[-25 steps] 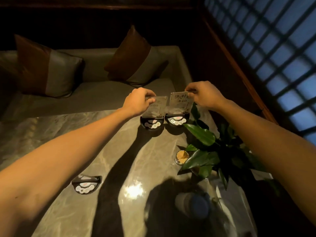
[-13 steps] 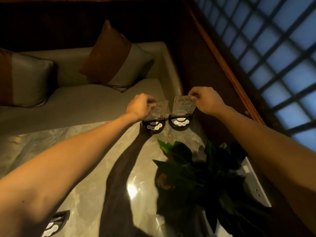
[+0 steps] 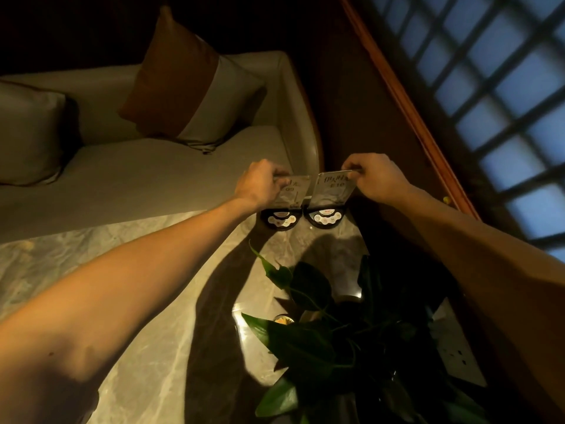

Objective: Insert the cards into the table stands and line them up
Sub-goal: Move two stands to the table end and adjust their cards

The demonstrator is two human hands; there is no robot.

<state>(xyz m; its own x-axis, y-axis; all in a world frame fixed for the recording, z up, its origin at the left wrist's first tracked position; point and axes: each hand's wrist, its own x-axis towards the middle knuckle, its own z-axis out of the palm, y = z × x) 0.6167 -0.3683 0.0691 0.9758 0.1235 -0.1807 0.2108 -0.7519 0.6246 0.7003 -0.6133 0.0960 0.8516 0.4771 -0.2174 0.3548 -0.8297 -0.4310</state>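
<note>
My left hand (image 3: 260,185) pinches the left card (image 3: 292,192) by its top; my right hand (image 3: 374,179) pinches the right card (image 3: 331,188). Both stands (image 3: 279,220) sit just below my fingers, side by side. I reckon an uneven push would skew them.

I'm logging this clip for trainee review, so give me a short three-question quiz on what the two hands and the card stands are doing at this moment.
1. True or false: both stands sit at the table's far edge, side by side.
2. Which hand holds the card with the clearer handwriting? A) left B) right C) neither
3. Fill in: nearer the camera than the stands is a leafy ____.

Key
1. True: the left stand and right stand sit side by side at the far edge of the table.
2. B: the right hand pinches the right card; the left hand holds the left card.
3. plant.
</note>
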